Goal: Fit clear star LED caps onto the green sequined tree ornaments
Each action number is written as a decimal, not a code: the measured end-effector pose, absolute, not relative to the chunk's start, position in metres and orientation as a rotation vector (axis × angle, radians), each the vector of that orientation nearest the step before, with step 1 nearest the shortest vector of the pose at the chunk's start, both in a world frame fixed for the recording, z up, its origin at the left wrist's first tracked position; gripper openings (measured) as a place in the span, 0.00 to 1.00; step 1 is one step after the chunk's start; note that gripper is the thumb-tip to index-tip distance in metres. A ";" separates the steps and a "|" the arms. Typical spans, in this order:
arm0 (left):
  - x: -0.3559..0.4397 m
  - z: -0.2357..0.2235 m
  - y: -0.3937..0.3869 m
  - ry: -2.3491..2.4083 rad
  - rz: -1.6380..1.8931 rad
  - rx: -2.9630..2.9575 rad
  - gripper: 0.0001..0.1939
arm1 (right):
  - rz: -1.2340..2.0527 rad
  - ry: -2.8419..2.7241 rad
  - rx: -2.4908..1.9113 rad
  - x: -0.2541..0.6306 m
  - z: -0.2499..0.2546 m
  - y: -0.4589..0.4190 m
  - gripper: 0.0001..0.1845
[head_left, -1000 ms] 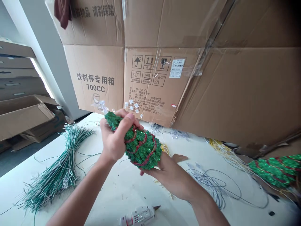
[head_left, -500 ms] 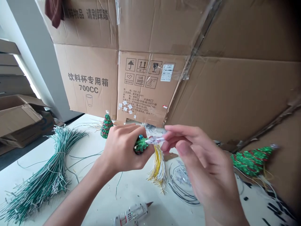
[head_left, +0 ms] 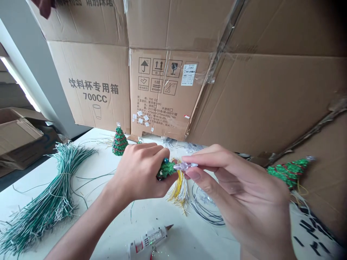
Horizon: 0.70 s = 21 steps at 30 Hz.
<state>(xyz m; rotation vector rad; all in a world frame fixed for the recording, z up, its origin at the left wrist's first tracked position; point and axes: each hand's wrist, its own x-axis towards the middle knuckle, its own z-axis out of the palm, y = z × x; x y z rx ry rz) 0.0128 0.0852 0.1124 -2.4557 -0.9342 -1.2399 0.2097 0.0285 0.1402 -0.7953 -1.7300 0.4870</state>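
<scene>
My left hand (head_left: 142,171) is closed around a small green tinsel Christmas tree (head_left: 166,169), its tip pointing right and a blue bead showing near my fingers. Most of that tree is hidden in my fist. At the tip sits a clear plastic star (head_left: 186,165), which the thumb and forefinger of my right hand (head_left: 238,191) touch from both sides. Below the hands lies a white glue gun (head_left: 149,240) with its nozzle to the upper right. Behind them hangs or lies a bundle of yellow and white wires (head_left: 180,189), partly covered.
A big bundle of green and white wires (head_left: 51,195) lies at left. One finished-looking tree (head_left: 119,141) stands at the back; another tree (head_left: 290,171) leans at right. Coiled dark wire (head_left: 208,216) and black short pieces (head_left: 311,234) lie rightward. Cardboard boxes (head_left: 162,32) wall off the back.
My right thumb and forefinger have closed onto the clear star, where they were looser before. My left hand keeps its hold on the tree. The view has shifted slightly.
</scene>
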 end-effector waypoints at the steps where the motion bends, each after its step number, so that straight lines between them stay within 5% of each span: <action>1: 0.013 0.112 0.086 -0.929 -1.235 -2.451 0.12 | 0.486 -1.743 -0.796 0.211 0.140 0.028 0.10; 13: 0.006 0.115 0.087 -0.879 -1.133 -2.306 0.04 | 0.179 -1.866 -0.892 0.207 0.137 0.021 0.12; 21: 0.006 0.115 0.087 -0.928 -1.026 -2.296 0.08 | -0.010 -1.984 -0.918 0.212 0.138 0.020 0.08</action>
